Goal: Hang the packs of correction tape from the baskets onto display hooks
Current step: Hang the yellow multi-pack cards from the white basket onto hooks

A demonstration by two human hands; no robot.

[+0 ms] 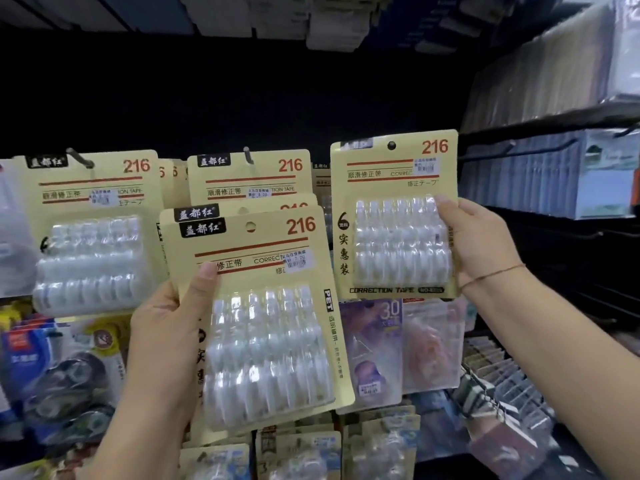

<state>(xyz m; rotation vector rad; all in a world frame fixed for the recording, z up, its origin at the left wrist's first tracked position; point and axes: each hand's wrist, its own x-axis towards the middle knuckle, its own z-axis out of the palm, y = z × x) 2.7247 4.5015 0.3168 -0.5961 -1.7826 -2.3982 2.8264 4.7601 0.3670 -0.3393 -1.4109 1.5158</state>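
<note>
Two packs (263, 306) stacked at six o'clock, clamped under left hand (162, 327) thumb; single pack (394, 216) at three o'clock, pinched edgewise by right hand (474, 244). Risk: drop on a missed hook (246, 154), grip being edge-only.

The raised pack (394, 216) in the right hand (476, 244) is showing a pale yellow card, a red "216", two red stripes, black lettering and white tape rolls under clear plastic. The front pack (256, 306) in the left hand (166, 327) is carrying the same pale yellow, red and black, plus a black label lettered in white. The hung packs (93, 230) are repeating that pattern. A thin reddish-brown string (491, 276) is circling the right wrist. The backboard (242, 98) is showing black. Lower down, a purple pack (375, 344) and a pink pack (433, 344) are showing, with blue packs (24, 351) at lower left.
</note>
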